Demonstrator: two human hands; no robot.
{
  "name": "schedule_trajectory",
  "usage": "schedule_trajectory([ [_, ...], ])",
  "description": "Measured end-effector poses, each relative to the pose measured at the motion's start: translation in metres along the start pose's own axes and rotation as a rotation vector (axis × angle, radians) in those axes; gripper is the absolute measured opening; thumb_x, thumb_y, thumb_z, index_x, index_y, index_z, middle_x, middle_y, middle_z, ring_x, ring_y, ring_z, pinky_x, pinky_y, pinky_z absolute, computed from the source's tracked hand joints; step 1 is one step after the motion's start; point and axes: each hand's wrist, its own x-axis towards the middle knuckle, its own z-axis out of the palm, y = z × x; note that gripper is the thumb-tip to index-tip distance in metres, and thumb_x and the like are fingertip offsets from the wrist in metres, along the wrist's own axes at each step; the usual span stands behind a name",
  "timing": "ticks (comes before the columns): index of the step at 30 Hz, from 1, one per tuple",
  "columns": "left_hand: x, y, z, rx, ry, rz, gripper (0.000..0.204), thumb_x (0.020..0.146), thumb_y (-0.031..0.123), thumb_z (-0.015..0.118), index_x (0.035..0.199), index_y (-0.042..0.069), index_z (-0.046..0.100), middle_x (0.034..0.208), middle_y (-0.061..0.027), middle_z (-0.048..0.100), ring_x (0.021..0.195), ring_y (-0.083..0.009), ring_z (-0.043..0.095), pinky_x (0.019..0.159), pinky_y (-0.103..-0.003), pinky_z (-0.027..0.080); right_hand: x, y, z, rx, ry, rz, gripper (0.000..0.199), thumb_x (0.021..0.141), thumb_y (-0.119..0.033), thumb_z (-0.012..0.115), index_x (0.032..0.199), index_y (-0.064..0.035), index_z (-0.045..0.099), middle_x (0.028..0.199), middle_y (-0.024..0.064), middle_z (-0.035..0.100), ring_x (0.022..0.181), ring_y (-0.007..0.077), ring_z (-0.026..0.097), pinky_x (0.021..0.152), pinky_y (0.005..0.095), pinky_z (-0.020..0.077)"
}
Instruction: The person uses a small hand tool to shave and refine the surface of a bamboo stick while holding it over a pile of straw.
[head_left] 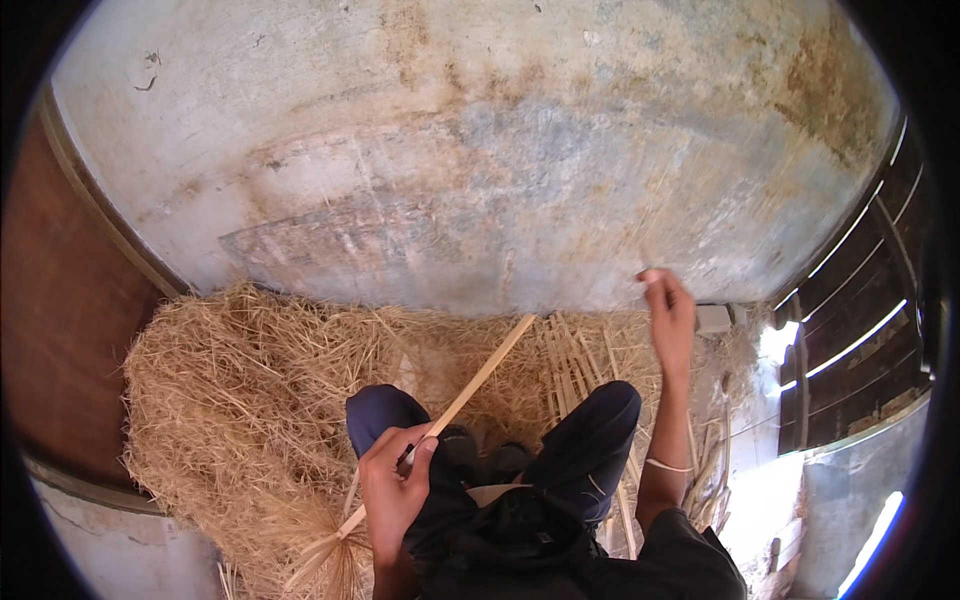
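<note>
My left hand (395,490) is closed around a long, flat, pale wooden strip (482,386). The strip slants from the lower left up to the right, over my left knee. A small dark thing shows between the thumb and fingers of that hand, too little of it to name. Beside the left wrist, a fan of dry straw (335,560) spreads near the strip's lower end. My right hand (668,300) is raised out to the right in front of the wall, its fingers pinched together. Motion blurs its fingertips, and what they hold, if anything, cannot be made out.
Loose straw (240,400) is heaped on the left and in front of my feet. Several thin wooden strips (565,365) lie beyond my right knee. A stained plaster wall (480,180) rises ahead. Dark slatted boards (850,290) stand at right, a brown panel (70,310) at left.
</note>
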Motion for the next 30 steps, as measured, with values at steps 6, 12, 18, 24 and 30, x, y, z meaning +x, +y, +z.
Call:
schedule_trajectory([
  [6, 0.008, 0.014, 0.023, -0.12, -0.08, 0.006, 0.017, 0.101, 0.003, 0.078, 0.118, 0.0, 0.081, 0.086, -0.0068, 0.072, 0.058, -0.0071, 0.051, 0.051, -0.027, 0.037, -0.065, -0.057, 0.044, 0.375, -0.336, 0.188, 0.026, 0.11, -0.026, 0.072, 0.119, -0.0032, 0.079, 0.086, -0.0028, 0.065, 0.076, 0.0065, 0.052, 0.07, 0.0264, 0.0431],
  [12, 0.013, 0.032, 0.033, -0.18, -0.139, -0.005, 0.019, 0.098, 0.0, 0.08, 0.117, 0.0, 0.082, 0.085, -0.0033, 0.069, 0.064, -0.0041, 0.048, 0.054, -0.025, 0.034, -0.082, -0.079, 0.054, 0.632, -0.339, 0.317, 0.027, 0.108, -0.025, 0.077, 0.119, -0.0012, 0.08, 0.09, -0.0021, 0.072, 0.08, 0.0051, 0.059, 0.072, 0.0258, 0.047],
  [18, 0.02, 0.025, 0.041, -0.178, -0.147, 0.092, 0.023, 0.099, 0.002, 0.081, 0.122, 0.0, 0.081, 0.088, -0.0087, 0.074, 0.066, -0.01, 0.06, 0.056, -0.027, 0.043, -0.086, -0.086, 0.046, 0.559, -0.42, 0.283, 0.03, 0.111, -0.028, 0.07, 0.12, -0.0007, 0.079, 0.089, -0.0027, 0.07, 0.08, 0.0055, 0.056, 0.073, 0.0264, 0.0459],
  [24, 0.017, 0.032, 0.05, -0.226, -0.071, 0.093, 0.022, 0.098, -0.001, 0.081, 0.12, -0.002, 0.082, 0.088, -0.0046, 0.072, 0.069, -0.0038, 0.054, 0.055, -0.023, 0.037, -0.095, -0.082, 0.049, 0.543, -0.169, -0.089, 0.031, 0.11, -0.032, 0.071, 0.12, -0.0026, 0.073, 0.086, 0.0026, 0.067, 0.073, 0.0162, 0.059, 0.071, 0.0295, 0.0471],
  [30, 0.018, 0.038, 0.053, -0.186, -0.028, 0.123, 0.022, 0.098, 0.0, 0.081, 0.12, -0.003, 0.081, 0.089, -0.0067, 0.073, 0.071, -0.0059, 0.059, 0.056, -0.023, 0.041, -0.112, -0.074, 0.051, 0.007, -0.289, -0.438, 0.033, 0.091, -0.026, 0.089, 0.111, -0.0052, 0.074, 0.086, 0.0107, 0.069, 0.069, 0.031, 0.069, 0.062, 0.0379, 0.0537],
])
